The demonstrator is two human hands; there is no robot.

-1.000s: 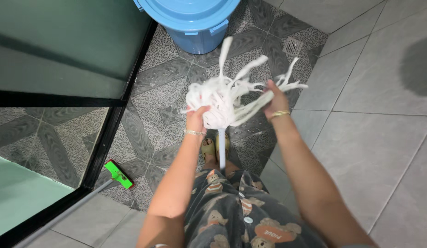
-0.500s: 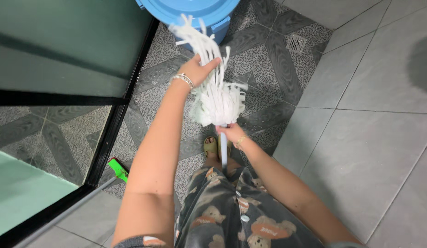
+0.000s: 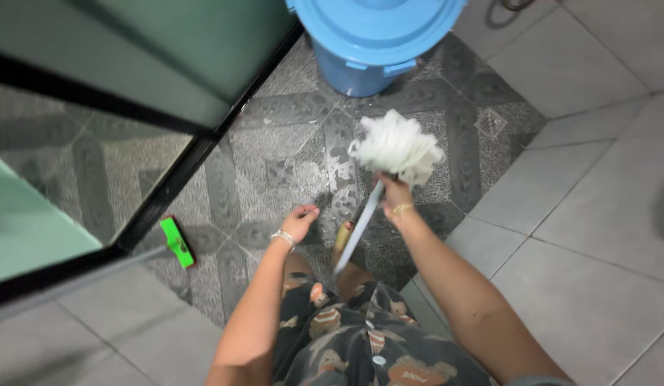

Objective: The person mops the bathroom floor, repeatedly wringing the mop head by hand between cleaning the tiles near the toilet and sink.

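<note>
A white string mop head sits on top of a pale blue handle that slants down toward my feet. My right hand grips the handle just under the mop head, the strands bunched above my fingers. My left hand, with a bracelet at the wrist, hangs free to the left of the handle, fingers loosely apart and holding nothing.
A blue lidded bucket stands at the top on wet patterned floor tiles. A floor drain lies to its right. A dark-framed glass door fills the left, with a green squeegee head at its base. Grey tiles cover the right.
My left hand let go of the mop strands and dropped beside the handle. The strands fell back into a bunch. The mop tilted right and the view shifted left.
</note>
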